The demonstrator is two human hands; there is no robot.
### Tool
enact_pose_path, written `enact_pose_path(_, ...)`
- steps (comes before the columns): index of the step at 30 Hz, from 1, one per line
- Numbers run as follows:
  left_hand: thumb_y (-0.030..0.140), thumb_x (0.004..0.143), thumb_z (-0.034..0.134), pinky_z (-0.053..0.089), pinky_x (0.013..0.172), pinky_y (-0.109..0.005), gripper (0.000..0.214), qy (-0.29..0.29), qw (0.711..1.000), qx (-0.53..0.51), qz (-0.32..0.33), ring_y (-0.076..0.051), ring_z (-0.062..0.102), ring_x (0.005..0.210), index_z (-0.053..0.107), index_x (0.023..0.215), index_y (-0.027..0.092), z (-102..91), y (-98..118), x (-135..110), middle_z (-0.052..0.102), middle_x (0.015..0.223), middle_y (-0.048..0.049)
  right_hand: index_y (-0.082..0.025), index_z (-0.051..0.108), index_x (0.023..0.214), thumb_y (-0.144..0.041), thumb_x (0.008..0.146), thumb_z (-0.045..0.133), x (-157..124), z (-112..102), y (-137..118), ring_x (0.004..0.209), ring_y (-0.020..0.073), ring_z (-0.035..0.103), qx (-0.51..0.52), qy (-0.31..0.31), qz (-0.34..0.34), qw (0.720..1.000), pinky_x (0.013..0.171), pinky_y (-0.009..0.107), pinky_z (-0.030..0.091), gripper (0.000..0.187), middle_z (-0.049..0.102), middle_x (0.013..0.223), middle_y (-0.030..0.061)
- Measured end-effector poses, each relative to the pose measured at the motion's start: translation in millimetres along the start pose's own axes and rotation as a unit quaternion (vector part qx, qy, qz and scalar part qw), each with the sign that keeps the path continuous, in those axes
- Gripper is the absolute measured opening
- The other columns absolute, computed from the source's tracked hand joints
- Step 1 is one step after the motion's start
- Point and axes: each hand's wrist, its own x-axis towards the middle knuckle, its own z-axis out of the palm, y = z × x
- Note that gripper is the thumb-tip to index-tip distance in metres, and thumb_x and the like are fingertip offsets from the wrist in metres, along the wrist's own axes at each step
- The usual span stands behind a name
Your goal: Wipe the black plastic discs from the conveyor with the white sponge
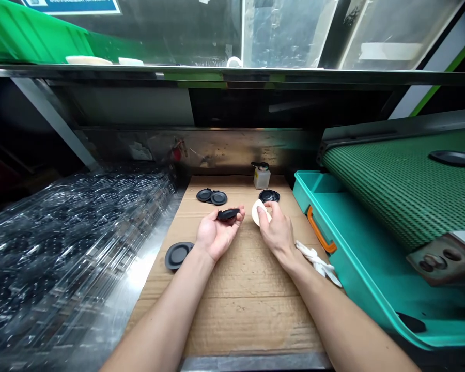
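My left hand [217, 233] lies palm up over a cardboard sheet [248, 315], and its fingers hold a black rubber disc [228, 214] edge-on. My right hand [277, 231] grips a round white pad [259, 213], which is partly hidden by the fingers. The hands are close together but not touching. Two black discs [211, 196] lie overlapping beyond my left hand. Another black disc [269, 196] lies just beyond the white pad, and a larger one [177, 255] sits left of my left wrist. A small white bottle with a black cap [262, 176] stands at the far end of the cardboard.
A crumpled white cloth [318, 262] lies at the cardboard's right edge. Beyond it is a teal tray with an orange handle [321, 230]. A green conveyor belt [395, 181] carries a black disc [455, 158]. Stacked clear plastic trays [70, 248] fill the left.
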Motion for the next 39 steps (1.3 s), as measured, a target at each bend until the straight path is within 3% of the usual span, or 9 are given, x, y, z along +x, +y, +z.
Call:
enact_pose_path(10, 0.031, 0.095, 0.038, 0.056, 0.07, -0.036, 0.032, -0.022, 0.998, 0.055, 0.009, -0.028, 0.066, 0.097, 0.055, 0.114, 0.011, 1.8, -3, -4, 0.06, 0.123, -0.025, -0.023, 0.058, 0.115, -0.052, 0.095, 0.039, 5, -1, 5, 0.067, 0.0221, 0.062, 0.014, 0.017, 0.011, 1.0, 0.062, 0.028, 0.037, 0.04, 0.067, 0.074, 0.0036)
enact_pose_path(16, 0.034, 0.094, 0.043, 0.053, 0.066, -0.033, 0.032, -0.029, 0.994, 0.099, 0.021, -0.026, 0.067, 0.089, 0.058, 0.11, 0.011, 0.4, -4, -3, 0.062, 0.12, -0.0235, -0.023, 0.061, 0.107, -0.054, 0.095, 0.041, 4, -9, -1, 0.063, 0.0189, 0.06, 0.094, 0.021, -0.011, 0.995, 0.058, 0.026, 0.037, 0.038, 0.066, 0.071, 0.0002)
enact_pose_path(20, 0.034, 0.095, 0.042, 0.049, 0.063, -0.031, 0.031, -0.019, 0.989, 0.13, 0.068, -0.025, 0.067, 0.084, 0.06, 0.107, 0.011, -2.7, -3, 1, 0.064, 0.118, -0.0223, -0.022, 0.065, 0.099, -0.049, 0.093, 0.047, 8, -16, -4, 0.07, 0.0188, 0.062, 0.058, -0.079, -0.022, 0.995, 0.061, 0.026, 0.039, 0.033, 0.067, 0.076, 0.0013)
enact_pose_path(23, 0.032, 0.095, 0.041, 0.048, 0.063, -0.03, 0.031, -0.013, 0.986, 0.139, 0.09, -0.024, 0.067, 0.084, 0.06, 0.106, 0.011, -7.2, -2, 5, 0.065, 0.116, -0.0217, -0.021, 0.066, 0.107, -0.042, 0.094, 0.049, 9, -33, -2, 0.089, 0.0211, 0.063, -0.033, -0.138, -0.053, 0.988, 0.075, 0.028, 0.043, 0.029, 0.069, 0.094, 0.0058)
enact_pose_path(28, 0.034, 0.095, 0.04, 0.047, 0.06, -0.029, 0.033, 0.013, 0.986, 0.138, 0.091, -0.024, 0.068, 0.081, 0.059, 0.105, 0.009, -13.9, -3, 14, 0.067, 0.109, -0.0218, -0.019, 0.061, 0.114, -0.032, 0.097, 0.043, -34, -71, 24, 0.1, 0.026, 0.058, -0.232, -0.044, -0.067, 0.969, 0.087, 0.036, 0.044, 0.028, 0.062, 0.112, 0.0125)
enact_pose_path(31, 0.035, 0.095, 0.04, 0.046, 0.059, -0.029, 0.033, 0.01, 0.988, 0.13, 0.079, -0.024, 0.067, 0.079, 0.059, 0.106, 0.01, -14.7, -8, 17, 0.068, 0.106, -0.0207, -0.019, 0.06, 0.116, -0.029, 0.096, 0.046, -79, -74, 48, 0.095, 0.0283, 0.058, -0.315, -0.052, -0.06, 0.946, 0.083, 0.039, 0.046, 0.027, 0.062, 0.106, 0.0131)
enact_pose_path(34, 0.036, 0.095, 0.041, 0.045, 0.058, -0.028, 0.033, 0.001, 0.99, 0.124, 0.066, -0.023, 0.067, 0.078, 0.059, 0.106, 0.011, -13.9, -21, 18, 0.069, 0.105, -0.0198, -0.019, 0.06, 0.112, -0.025, 0.099, 0.039, -101, -69, 58, 0.09, 0.026, 0.06, -0.304, -0.037, -0.066, 0.95, 0.082, 0.038, 0.047, 0.026, 0.064, 0.097, 0.0107)
enact_pose_path(36, 0.036, 0.095, 0.042, 0.044, 0.058, -0.026, 0.033, -0.009, 0.991, 0.125, 0.049, -0.022, 0.067, 0.079, 0.059, 0.107, 0.011, -13.1, -33, 18, 0.069, 0.105, -0.0192, -0.018, 0.061, 0.11, -0.026, 0.1, 0.036, -86, -68, 48, 0.089, 0.0242, 0.061, -0.252, -0.015, -0.084, 0.964, 0.081, 0.036, 0.047, 0.028, 0.065, 0.096, 0.0102)
enact_pose_path(39, 0.037, 0.094, 0.047, 0.045, 0.063, -0.025, 0.032, -0.034, 0.99, 0.138, -0.009, -0.021, 0.067, 0.081, 0.06, 0.106, 0.01, -12.4, -46, 17, 0.07, 0.102, -0.0181, -0.017, 0.06, 0.115, -0.031, 0.101, 0.036, -17, -66, 14, 0.093, 0.0227, 0.063, -0.171, 0.051, -0.113, 0.977, 0.082, 0.032, 0.047, 0.031, 0.067, 0.104, 0.0109)
